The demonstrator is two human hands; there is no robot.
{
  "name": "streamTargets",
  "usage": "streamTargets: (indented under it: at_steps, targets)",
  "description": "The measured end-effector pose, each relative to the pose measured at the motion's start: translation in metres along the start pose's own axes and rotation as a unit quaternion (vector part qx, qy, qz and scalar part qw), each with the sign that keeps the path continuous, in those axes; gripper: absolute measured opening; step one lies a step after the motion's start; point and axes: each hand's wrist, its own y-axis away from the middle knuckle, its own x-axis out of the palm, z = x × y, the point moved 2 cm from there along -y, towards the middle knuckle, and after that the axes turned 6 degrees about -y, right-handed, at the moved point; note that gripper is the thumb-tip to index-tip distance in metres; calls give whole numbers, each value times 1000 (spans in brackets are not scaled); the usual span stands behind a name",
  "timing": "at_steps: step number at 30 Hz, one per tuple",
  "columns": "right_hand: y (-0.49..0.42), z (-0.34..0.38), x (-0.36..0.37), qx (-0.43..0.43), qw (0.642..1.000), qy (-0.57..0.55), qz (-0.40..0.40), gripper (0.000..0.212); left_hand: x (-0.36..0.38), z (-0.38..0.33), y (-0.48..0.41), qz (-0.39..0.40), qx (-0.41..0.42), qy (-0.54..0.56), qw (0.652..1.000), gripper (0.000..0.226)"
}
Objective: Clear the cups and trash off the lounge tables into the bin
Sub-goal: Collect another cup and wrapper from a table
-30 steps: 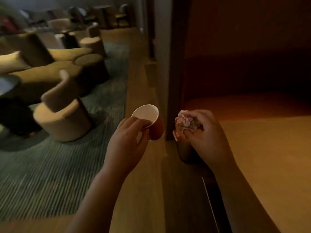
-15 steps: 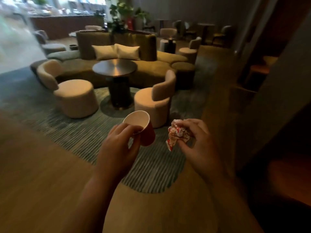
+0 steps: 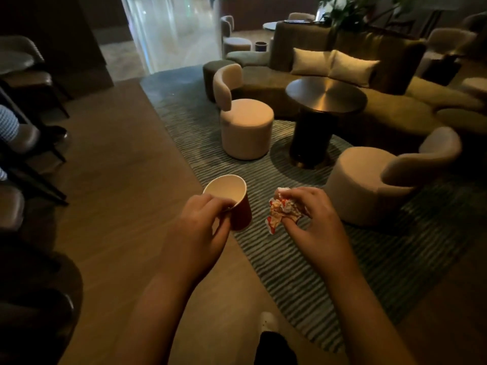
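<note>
My left hand (image 3: 200,227) pinches the rim of a red paper cup (image 3: 232,198) with a white inside; the cup looks empty and tilts slightly. To its right, my right hand (image 3: 313,222) grips a crumpled red-and-white wrapper (image 3: 280,209). Both are held at waist height over the edge of a striped rug (image 3: 342,259). A dark round lounge table (image 3: 326,97) with a bare top stands ahead to the right. No bin is in view.
Two cream round-backed chairs (image 3: 245,125) (image 3: 390,180) flank the table, with an olive sofa (image 3: 355,61) and cushions behind. Dark chairs (image 3: 29,143) line the left side over wooden floor (image 3: 113,180). My foot (image 3: 271,333) shows at the bottom.
The view has swung left, from a wall niche to the open lounge; the table and chairs now sit to the right. Both hands keep the same hold on cup and wrapper.
</note>
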Motion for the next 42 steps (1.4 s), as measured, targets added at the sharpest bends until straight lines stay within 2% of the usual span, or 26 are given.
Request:
streamTargets:
  at_steps: [7,11,17,22,25,30,37,42]
  targets:
    - [-176,-49,39,5,999,-34,26,43,40,56,-144,11,-35,-34,999,21]
    - [-268,-57,87,-10,997,-30,63,45,55,107,-207,-1,-55,-57,997,22]
    - [-384,-44,207,-64,978,-68,189,45,52,232,-262,-27,-168,-84,982,22]
    - [-497,-25,311,-104,965,-82,224,45,48,354,-337,-53,-207,-96,972,21]
    - [-567,-12,357,-111,960,-82,242,46,41,416,-395,-55,-205,-90,973,20]
    - [-677,-10,406,-88,969,-83,216,47,46,497,-497,-40,-191,-68,978,21]
    - [-839,-52,467,-62,976,-94,185,45,100,603,-651,-6,-157,-62,986,25]
    - [-984,-74,507,-85,969,-98,212,43,127,675,-778,5,-156,-71,985,24]
